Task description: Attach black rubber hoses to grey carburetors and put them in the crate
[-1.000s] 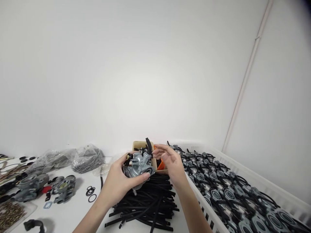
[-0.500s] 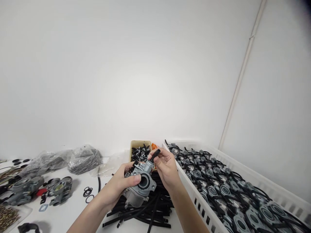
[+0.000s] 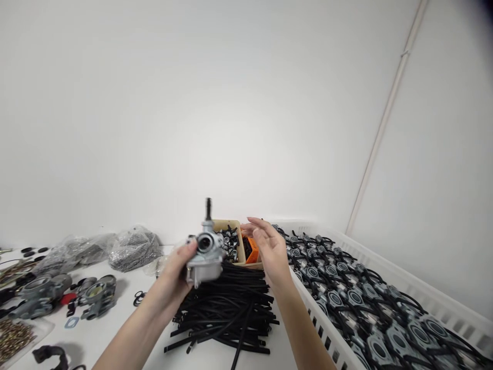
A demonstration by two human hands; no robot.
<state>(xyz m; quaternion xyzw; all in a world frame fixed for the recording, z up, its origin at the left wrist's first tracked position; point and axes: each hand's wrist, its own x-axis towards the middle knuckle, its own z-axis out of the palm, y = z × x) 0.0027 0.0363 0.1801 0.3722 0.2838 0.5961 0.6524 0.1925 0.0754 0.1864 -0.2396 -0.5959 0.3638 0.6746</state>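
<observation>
A silver carburetor is held up above the table, its round bore facing me and a black cap standing upright on its top. My left hand is closed round its left side, thumb near the bore; the other fingers are hidden behind the body. To the right, my right hand holds nothing, its fingers apart and slightly curled. It hovers by a small orange container of black parts. Below the carburetor lies a pile of black rubber tubes.
A white crate full of carburetors with black hoses fills the right side. Behind the tubes stands a yellowish bin of small parts. Bagged parts, loose carburetors, rubber rings and brass pieces lie left.
My right hand has let go of the black cap and moved slightly right, its fingers opening. My left hand has moved the carburetor left and up, turning it so the cap points upward.
</observation>
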